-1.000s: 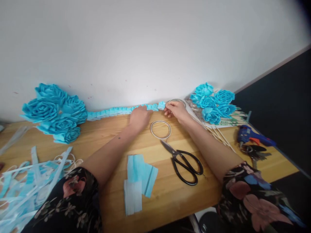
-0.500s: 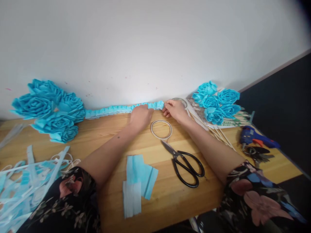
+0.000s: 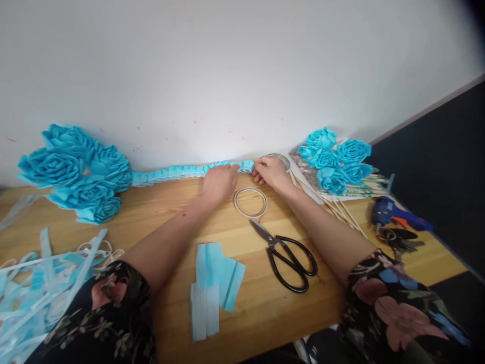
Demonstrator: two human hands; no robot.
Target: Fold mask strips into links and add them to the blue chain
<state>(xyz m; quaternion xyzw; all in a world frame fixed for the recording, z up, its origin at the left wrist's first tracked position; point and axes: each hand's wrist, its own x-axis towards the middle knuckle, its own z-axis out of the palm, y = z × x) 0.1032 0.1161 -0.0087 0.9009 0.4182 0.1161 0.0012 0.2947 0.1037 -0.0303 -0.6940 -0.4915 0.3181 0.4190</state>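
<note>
Rightward, plastic wrapping (image 3: 304,166) beneath flowers (image 3: 326,158), contents unclear; left hand (image 3: 220,183) on strip (image 3: 170,174).

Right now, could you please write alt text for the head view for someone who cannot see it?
The left hand touches a pleated blue strip beside a wall, the right hand at its right end. Nearer on the table lie a ring, scissors and flat pieces, with blue flowers to either side and a glue gun at right.

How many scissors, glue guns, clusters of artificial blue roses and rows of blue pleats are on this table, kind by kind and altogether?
Scissors: 1
Hot glue gun: 1
Clusters of artificial blue roses: 2
Row of blue pleats: 1
Total: 5
</note>
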